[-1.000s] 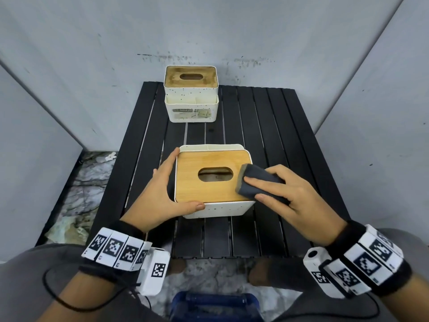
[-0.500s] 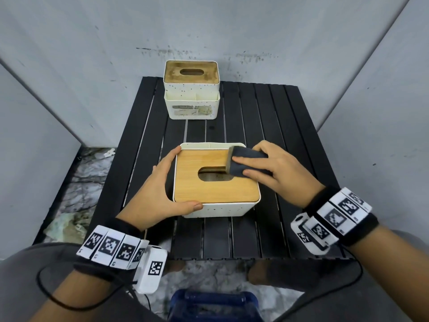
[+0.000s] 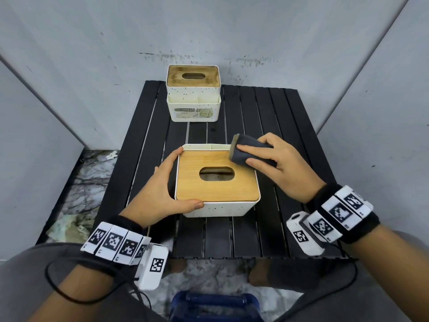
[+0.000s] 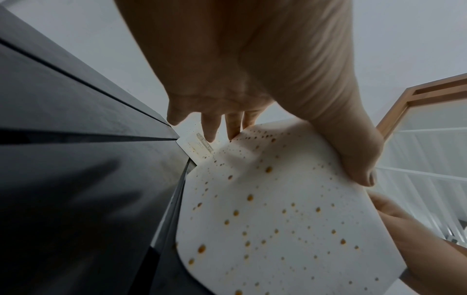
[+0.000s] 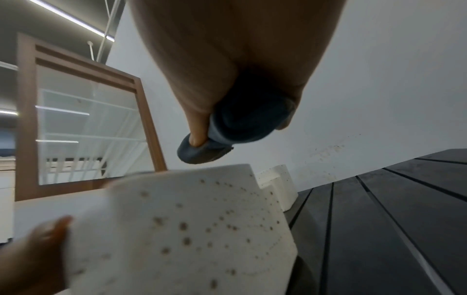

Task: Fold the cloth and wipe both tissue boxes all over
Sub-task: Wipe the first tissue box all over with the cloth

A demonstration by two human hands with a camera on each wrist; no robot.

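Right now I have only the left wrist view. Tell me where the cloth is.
Observer: The folded dark cloth is on the far right corner of the near tissue box's wooden lid.
Operator: Say which hand has it.
Observer: The right hand grips it, with the thumb and fingers curled round it.
Operator: Report the other box's top.
Observer: The far tissue box has a grimy top, browner than the near lid.
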